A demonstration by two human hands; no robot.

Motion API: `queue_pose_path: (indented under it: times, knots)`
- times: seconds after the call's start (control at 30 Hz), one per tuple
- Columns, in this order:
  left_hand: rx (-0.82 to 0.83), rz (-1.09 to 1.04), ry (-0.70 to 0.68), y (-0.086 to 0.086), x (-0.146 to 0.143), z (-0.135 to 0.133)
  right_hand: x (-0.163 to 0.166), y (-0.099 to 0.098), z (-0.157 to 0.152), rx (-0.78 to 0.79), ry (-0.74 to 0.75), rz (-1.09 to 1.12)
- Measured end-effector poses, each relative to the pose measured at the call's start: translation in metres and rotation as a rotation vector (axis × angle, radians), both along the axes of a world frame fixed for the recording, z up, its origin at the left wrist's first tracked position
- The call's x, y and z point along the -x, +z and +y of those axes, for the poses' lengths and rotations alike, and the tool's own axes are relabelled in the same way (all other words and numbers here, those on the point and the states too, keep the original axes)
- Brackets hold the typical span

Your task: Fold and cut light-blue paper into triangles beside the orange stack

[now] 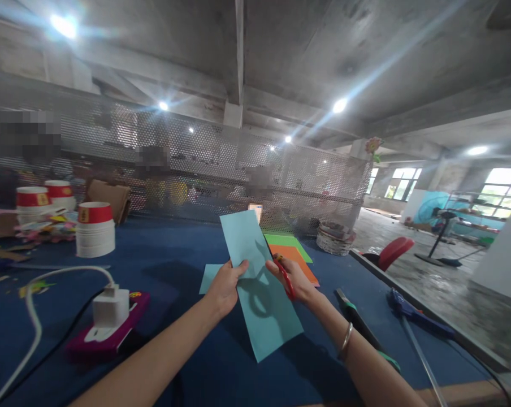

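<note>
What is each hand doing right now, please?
Left hand: closed on the left edge of the light blue paper.
Right hand: closed on the red scissors at the paper's right edge.

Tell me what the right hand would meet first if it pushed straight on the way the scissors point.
The right hand, gripping the red-handled scissors, points up-left into the light blue paper strip that the left hand holds. It would probably meet that strip first; the blades are hidden, so depth is uncertain.
</note>
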State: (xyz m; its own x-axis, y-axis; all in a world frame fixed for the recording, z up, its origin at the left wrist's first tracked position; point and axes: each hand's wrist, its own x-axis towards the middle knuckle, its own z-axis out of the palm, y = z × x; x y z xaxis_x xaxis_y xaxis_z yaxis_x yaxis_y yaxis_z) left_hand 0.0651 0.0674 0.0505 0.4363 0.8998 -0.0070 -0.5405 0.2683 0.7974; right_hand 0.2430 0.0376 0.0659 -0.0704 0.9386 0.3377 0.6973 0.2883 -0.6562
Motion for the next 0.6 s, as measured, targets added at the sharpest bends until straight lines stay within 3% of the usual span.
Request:
queue_pose_path:
  times: [0.6]
  knots:
    - [-0.012, -0.021, -0.031, -0.0014, 0.0013, -0.0005, 0.0034, -0.0051, 0.0014, -0.010, -0.073, 0.012]
